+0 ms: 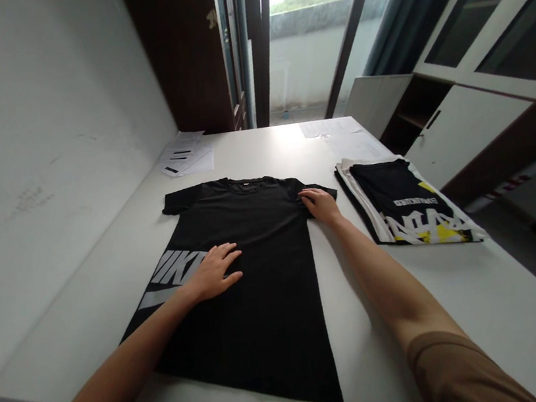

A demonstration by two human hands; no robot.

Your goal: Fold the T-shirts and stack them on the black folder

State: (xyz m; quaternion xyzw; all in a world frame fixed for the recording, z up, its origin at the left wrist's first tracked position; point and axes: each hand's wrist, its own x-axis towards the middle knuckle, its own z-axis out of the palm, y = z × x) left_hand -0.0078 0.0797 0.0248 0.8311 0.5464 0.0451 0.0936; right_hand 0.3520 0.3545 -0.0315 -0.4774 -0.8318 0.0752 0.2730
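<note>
Has a black T-shirt (267,334) spread flat on a white table (265,148), directly under both hands and stretching lengthwise away from the body, from near hem to far collar (249,188). Lays the left hand (214,275) over the middle of the shirt, partly covering the grey lettering (178,269), with fingers spread wide and nothing visibly gripped. Reaches farther out with the right hand (319,203), to the base of the right-side sleeve (327,192), with fingers drawn together and bent toward the cloth; cannot tell whether pinching fabric or only touching. Is thus nearer to the collar and that sleeve with the right hand, nearer to the lettering with the left; leaves the left-side sleeve (181,201) apart from both. Shows, right of the shirt and apart from it, a pile of folded clothing (379,184) in black, white and yellow. Includes, for containers, an open cabinet compartment (417,107) beyond the table's right edge and glass-fronted cupboard doors (472,19) above; cannot make out any contents in the dark interiors.
</note>
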